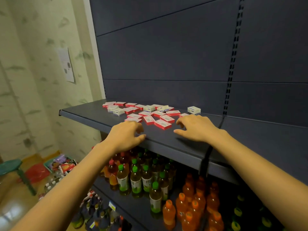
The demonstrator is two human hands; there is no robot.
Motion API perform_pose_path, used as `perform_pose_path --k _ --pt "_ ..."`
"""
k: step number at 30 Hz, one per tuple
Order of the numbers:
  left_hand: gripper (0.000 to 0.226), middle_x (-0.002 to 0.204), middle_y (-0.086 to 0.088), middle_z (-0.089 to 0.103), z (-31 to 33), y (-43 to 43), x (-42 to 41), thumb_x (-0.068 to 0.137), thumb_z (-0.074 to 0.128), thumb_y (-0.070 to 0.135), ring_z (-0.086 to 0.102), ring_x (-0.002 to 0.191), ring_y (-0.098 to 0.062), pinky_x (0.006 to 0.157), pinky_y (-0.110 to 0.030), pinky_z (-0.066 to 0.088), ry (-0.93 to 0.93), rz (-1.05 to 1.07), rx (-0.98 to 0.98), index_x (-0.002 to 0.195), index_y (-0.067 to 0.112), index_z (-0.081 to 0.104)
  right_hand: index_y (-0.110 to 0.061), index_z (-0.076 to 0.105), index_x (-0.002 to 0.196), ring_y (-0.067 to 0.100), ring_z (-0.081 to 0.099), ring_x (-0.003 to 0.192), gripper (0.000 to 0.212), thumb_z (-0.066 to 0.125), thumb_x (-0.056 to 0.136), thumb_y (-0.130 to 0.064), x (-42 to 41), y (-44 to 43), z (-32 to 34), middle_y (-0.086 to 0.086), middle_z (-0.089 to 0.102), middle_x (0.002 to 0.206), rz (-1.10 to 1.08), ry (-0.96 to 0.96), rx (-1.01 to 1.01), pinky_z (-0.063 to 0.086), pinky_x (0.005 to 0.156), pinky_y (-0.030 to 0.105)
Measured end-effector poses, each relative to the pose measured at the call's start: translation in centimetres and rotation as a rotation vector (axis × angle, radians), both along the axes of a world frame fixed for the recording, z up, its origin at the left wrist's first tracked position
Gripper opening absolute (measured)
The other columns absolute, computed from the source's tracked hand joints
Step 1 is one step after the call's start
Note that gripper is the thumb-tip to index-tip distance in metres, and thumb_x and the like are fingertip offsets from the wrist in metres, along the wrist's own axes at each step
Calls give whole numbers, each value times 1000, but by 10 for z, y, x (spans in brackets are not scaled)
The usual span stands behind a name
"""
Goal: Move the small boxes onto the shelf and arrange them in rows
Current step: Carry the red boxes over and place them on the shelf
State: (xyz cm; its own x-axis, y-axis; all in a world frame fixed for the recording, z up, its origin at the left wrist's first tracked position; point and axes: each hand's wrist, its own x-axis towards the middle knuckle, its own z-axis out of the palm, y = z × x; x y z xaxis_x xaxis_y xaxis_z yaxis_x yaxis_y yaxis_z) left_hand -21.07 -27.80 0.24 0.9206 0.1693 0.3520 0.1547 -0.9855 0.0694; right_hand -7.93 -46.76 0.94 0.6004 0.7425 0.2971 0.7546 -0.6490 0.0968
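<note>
Red small boxes (162, 124) loose on shelf (86, 114) | left hand (125, 135) palm-down, fingers loosely curled, empty | right hand (196, 128) same

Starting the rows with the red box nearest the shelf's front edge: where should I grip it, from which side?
Probably from above with the right hand, thumb on its front side, fingers on the back. The red box lies flat on the shelf, so only thin sides offer grip.
</note>
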Motion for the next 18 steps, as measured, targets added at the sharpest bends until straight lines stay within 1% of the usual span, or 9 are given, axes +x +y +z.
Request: perform_pose_path --k 2,3,5,6,8,11,13,16,18 --pt "34 118 2 61 4 18 17 89 49 44 57 102 -14 78 -26 46 8 -9 1 113 22 59 -15 59 110 23 58 103 54 38 89 -59 17 19 0 3 62 115 -43 -13 -33 48 75 35" --pt "33 118 2 60 6 27 26 89 49 44 57 102 -14 78 -27 46 8 -18 0 112 22 59 -13 59 99 24 59 98 57 36 87 -63 24 28 -1 4 63 110 -60 -15 -48 45 70 33" --pt "32 118 2 60 7 43 41 89 49 42 56 103 -15 81 -30 49 -3 -39 -18 111 22 60 -14 53 81 25 60 92 58 35 84 -69 36 46 -5 6 64 103 -92 -16 -69 40 66 33" --pt "31 117 2 61 7 50 48 89 49 41 56 103 -16 84 -34 50 -14 -53 -30 110 21 61 -15 50 78 25 60 92 59 34 83 -71 41 53 -7 6 64 102 -109 -9 -75 39 66 33" --pt "30 116 2 62 9 63 61 89 50 40 56 102 -16 85 -37 50 -22 -79 -49 109 21 62 -16 50 78 24 59 90 61 32 81 -74 48 64 -10 5 62 98 -151 27 -90 39 66 32" --pt "29 114 1 64 11 83 81 89 51 38 58 101 -17 84 -34 50 -17 -117 -43 109 20 63 -18 49 78 18 53 79 61 32 78 -77 54 74 -15 0 57 89 -187 46 -83 39 65 30" --pt "27 113 1 65 13 98 95 88 53 36 58 100 -18 84 -34 50 -17 -160 -52 107 20 64 -19 49 82 17 54 81 59 36 77 -76 56 79 -20 0 61 96 -189 20 -59 40 65 30" --pt "27 113 0 65 17 115 118 88 55 33 58 100 -17 88 -38 49 1 -270 -106 108 18 65 -20 52 103 18 58 96 58 38 81 -71 55 85 -28 0 61 111 -205 -17 -20 42 67 30" --pt "26 118 0 63 20 122 133 88 56 29 57 100 -14 90 -35 48 37 -360 -128 111 17 63 -20 52 109 17 58 98 56 39 83 -67 53 89 -31 0 60 114 -229 -20 -5 45 68 31"
